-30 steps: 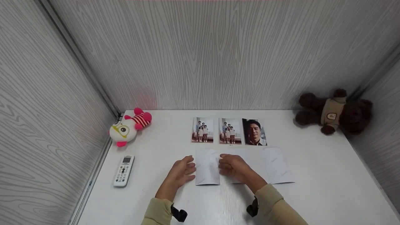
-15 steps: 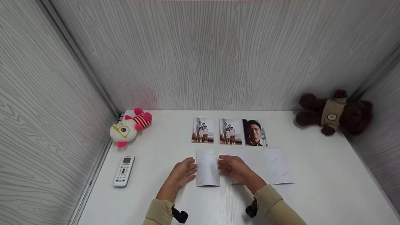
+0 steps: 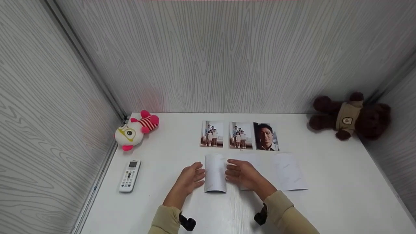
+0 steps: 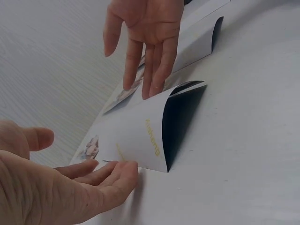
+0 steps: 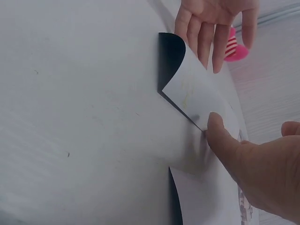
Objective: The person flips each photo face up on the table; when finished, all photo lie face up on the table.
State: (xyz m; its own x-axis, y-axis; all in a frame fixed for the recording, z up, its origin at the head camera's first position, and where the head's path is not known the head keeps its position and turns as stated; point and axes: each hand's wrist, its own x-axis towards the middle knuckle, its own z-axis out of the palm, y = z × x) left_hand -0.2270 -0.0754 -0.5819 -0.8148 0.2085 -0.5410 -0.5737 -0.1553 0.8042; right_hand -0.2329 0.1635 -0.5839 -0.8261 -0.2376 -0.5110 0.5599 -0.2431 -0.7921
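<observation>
Left hand (image 3: 189, 178) and right hand (image 3: 245, 175), fingers loosely extended, are at opposite sides of one white, arched paper sheet (image 3: 215, 174).

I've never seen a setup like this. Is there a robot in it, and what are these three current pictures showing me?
No robot: these are a person's bare left hand and right hand. The wide picture comes from a camera worn on the head; the two close ones come from cameras on the wrists.

On the white table lie three rectangular colour photo prints, two white rectangular paper sheets, a white remote control, a pink-and-white plush toy and a dark brown plush bear in a tan shirt.

Between the hands, an upward-arched white sheet, dark underneath, rests on the table. Neither hand closes round it; exact fingertip contact is hard to tell.
</observation>
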